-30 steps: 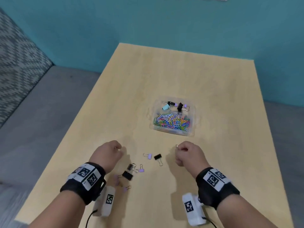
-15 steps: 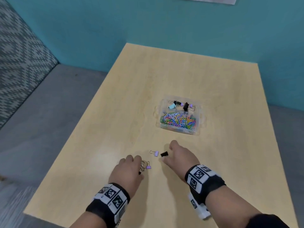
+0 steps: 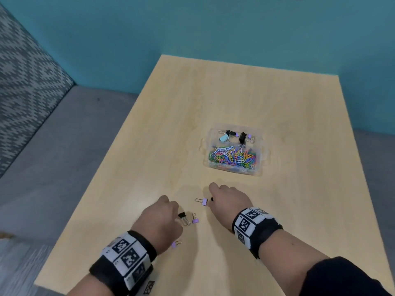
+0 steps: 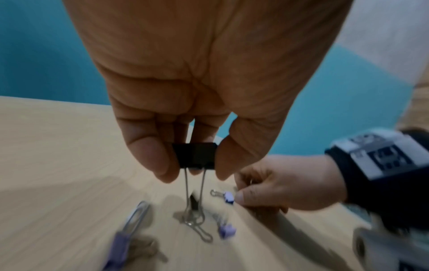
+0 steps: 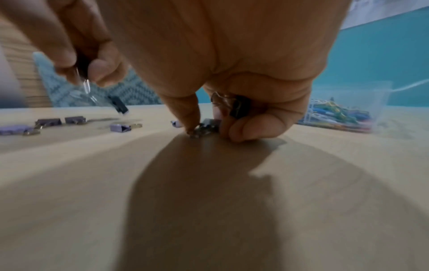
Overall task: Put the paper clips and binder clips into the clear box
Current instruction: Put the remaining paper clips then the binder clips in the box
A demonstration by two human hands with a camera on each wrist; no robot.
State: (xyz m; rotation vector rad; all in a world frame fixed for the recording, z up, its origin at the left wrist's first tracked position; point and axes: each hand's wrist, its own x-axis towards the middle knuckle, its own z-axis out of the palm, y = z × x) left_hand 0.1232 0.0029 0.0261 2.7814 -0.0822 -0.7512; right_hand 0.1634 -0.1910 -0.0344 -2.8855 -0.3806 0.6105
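The clear box (image 3: 259, 155) sits mid-table, with coloured paper clips (image 3: 233, 157) in its near part and several binder clips in its far part. My left hand (image 3: 177, 216) pinches a black binder clip (image 4: 195, 155) between thumb and finger just above the table, and a second black clip (image 4: 194, 203) dangles from its wire handles. My right hand (image 3: 210, 199) curls round another black binder clip (image 5: 240, 108), and its index fingertip (image 5: 192, 126) touches a purple binder clip (image 3: 204, 201) on the table. More purple binder clips (image 3: 195, 220) (image 3: 174, 245) lie by the left hand.
The wooden table (image 3: 235, 92) stands against a teal wall (image 3: 192, 28). A grey floor and a patterned panel (image 3: 25, 71) are to the left. The box (image 5: 343, 110) is just beyond my right hand.
Both hands came down onto the loose clips. The left picked up a black binder clip and raised it. The right took the other black clip and reached the purple one.
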